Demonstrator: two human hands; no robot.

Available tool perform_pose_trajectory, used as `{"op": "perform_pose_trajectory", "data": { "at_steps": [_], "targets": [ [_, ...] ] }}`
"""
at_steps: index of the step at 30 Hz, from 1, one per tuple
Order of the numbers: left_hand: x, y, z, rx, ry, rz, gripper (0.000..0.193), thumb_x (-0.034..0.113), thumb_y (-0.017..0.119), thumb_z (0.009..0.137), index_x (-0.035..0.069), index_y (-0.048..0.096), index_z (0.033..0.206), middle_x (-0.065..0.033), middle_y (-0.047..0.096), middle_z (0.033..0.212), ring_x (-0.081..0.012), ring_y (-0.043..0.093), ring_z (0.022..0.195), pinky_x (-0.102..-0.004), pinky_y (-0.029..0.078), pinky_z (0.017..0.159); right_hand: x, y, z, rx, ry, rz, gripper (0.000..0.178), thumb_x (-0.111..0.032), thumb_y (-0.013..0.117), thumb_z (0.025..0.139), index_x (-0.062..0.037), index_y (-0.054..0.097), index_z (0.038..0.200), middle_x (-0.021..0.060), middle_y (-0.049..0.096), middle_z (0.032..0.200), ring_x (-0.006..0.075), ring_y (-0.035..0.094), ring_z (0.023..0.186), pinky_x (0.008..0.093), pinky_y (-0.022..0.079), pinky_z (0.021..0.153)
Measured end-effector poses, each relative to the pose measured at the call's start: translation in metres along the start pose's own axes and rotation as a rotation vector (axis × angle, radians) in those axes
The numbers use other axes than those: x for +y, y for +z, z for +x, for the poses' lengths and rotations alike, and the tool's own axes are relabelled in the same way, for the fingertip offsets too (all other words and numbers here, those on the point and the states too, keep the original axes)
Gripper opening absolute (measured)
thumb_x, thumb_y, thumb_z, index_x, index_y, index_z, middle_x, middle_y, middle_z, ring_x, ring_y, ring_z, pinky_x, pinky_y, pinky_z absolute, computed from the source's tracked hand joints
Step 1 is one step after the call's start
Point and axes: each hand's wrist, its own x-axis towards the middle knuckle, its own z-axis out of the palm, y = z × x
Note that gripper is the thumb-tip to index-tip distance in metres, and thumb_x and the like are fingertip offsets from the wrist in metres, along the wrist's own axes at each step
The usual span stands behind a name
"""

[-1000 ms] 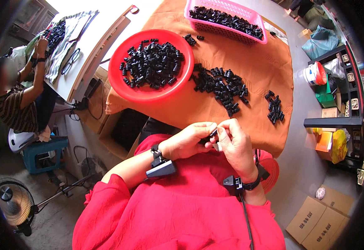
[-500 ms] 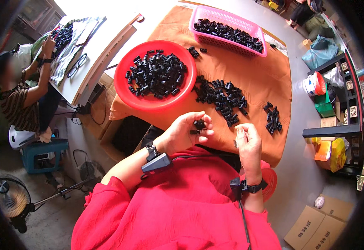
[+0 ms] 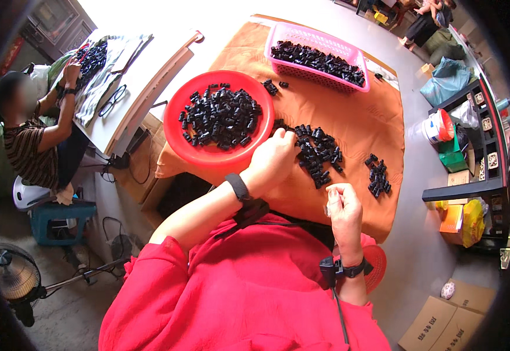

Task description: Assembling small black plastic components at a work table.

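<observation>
My left hand [image 3: 272, 159] is turned palm down at the left end of a loose pile of small black plastic parts [image 3: 316, 149] on the orange cloth [image 3: 377, 120]. Its fingers are curled, and the fingertips and anything in them are hidden. Held up near the table's front edge, my right hand [image 3: 345, 209] has thumb and index finger pinched together. Something tiny may be between them, too small to name. A smaller cluster of black parts [image 3: 378, 176] lies to its right. More parts fill a round red basin [image 3: 177, 143] on the left.
At the far side stands a pink basket [image 3: 357, 55] of black parts. A co-worker [image 3: 38, 128] sits at a white table [image 3: 149, 73] to the left. A fan [image 3: 15, 272] stands lower left; a dark rack [image 3: 471, 190] and cardboard [image 3: 442, 324] are on the right.
My left hand has turned over and reached forward, from holding a black part palm up to the pile beside the basin. My right hand keeps its pinch almost in place.
</observation>
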Motion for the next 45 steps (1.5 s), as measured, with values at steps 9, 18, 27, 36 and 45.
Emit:
{"op": "perform_pose_trajectory", "data": {
  "at_steps": [9,18,27,36,45],
  "targets": [
    [-0.002,0.008,-0.012,0.036,0.064,-0.105,0.02,0.02,0.064,0.09,0.002,0.058,0.097,-0.0173,0.059,0.091,-0.0337,0.062,0.076,-0.0419,0.051,0.064,-0.001,-0.001,-0.001,0.015,-0.019,-0.052,0.011,-0.011,0.054,0.101,-0.0018,0.058,0.097,-0.0006,0.054,0.072,0.0048,0.05,0.058,0.0234,0.045,0.052],
    [0.022,-0.04,-0.049,-0.811,-0.626,-1.686,0.025,0.029,0.055,0.1,0.005,0.064,0.099,0.0014,0.058,0.08,-0.0058,0.047,0.063,-0.0204,0.035,0.053,-0.012,0.001,-0.007,-0.12,-0.011,0.096,0.015,-0.013,0.049,0.104,-0.004,0.059,0.11,-0.0033,0.05,0.071,0.0041,0.046,0.06,0.022,0.041,0.054],
    [0.028,-0.037,-0.072,-0.834,-0.793,-1.826,0.023,0.028,0.057,0.099,0.006,0.062,0.096,-0.0006,0.06,0.085,-0.0072,0.053,0.069,-0.0182,0.041,0.057,-0.022,0.009,-0.016,-0.261,0.01,0.016,0.016,-0.011,0.055,0.101,-0.002,0.056,0.114,0.0035,0.068,0.079,0.004,0.055,0.064,0.0218,0.049,0.057],
    [0.03,-0.039,-0.076,-0.833,-0.789,-1.839,0.02,0.027,0.058,0.099,0.007,0.062,0.099,-0.0009,0.065,0.088,-0.0068,0.06,0.072,-0.0166,0.043,0.055,-0.021,0.011,-0.016,-0.229,-0.039,0.008,0.01,-0.01,0.057,0.1,-0.0028,0.057,0.107,0.0018,0.063,0.075,0.0052,0.056,0.063,0.0227,0.047,0.055],
    [0.03,-0.034,-0.081,-0.774,-0.748,-1.774,0.02,0.027,0.059,0.099,0.007,0.062,0.1,-0.0008,0.065,0.089,-0.0073,0.06,0.077,-0.0192,0.05,0.067,-0.021,0.013,-0.017,-0.221,-0.014,0.052,0.009,-0.012,0.058,0.1,-0.0037,0.056,0.102,-0.0005,0.059,0.074,0.0046,0.053,0.062,0.0225,0.045,0.055]
  ]
}}
